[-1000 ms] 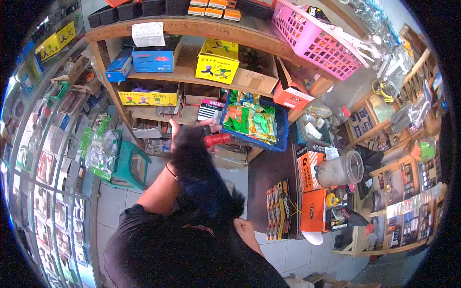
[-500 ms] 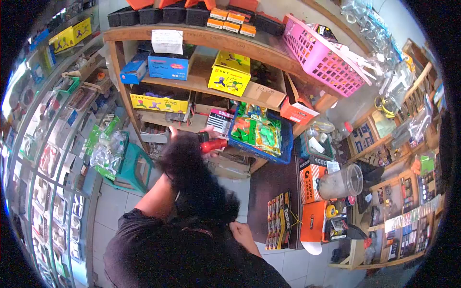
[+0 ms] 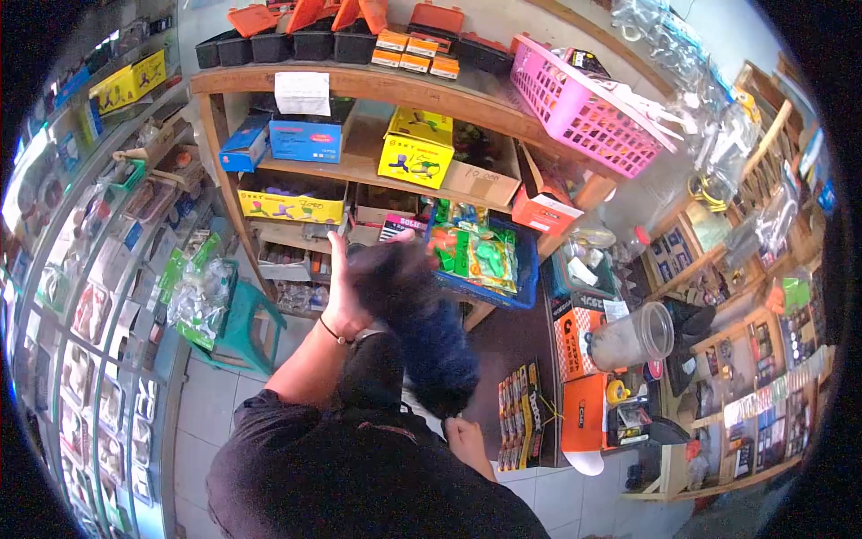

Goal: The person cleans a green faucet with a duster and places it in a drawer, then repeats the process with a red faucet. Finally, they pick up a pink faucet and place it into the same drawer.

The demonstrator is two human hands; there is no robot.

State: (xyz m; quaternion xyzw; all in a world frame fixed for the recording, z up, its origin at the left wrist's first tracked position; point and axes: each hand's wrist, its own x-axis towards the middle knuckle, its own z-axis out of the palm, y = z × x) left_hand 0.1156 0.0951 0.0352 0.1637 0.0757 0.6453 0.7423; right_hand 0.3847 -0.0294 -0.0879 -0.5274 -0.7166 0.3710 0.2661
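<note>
My right hand (image 3: 464, 438) is closed around the lower end of a dark, fluffy feather duster (image 3: 440, 346). The duster slants up and left, its blurred tip lying across my left hand (image 3: 344, 292). My left hand is raised before the shelves, with one digit stretched upward and a fingertip showing beyond the duster. Its palm and other fingers are hidden, along with whatever it holds. Close to it stands a blue basket (image 3: 532, 286) of bright toy packets (image 3: 485, 258).
Wooden shelves (image 3: 359, 79) carry yellow boxes (image 3: 416, 148), blue boxes (image 3: 305, 141) and a pink basket (image 3: 584, 112). A green stool (image 3: 247, 323) with plastic bags stands left, beside a glass cabinet (image 3: 90, 359). On the right are orange boxes (image 3: 584, 411) and a clear jar (image 3: 633, 337).
The duster has swung right and its tip now covers the red item that showed in my left hand. My left hand has turned, showing more wrist, and the view has shifted slightly.
</note>
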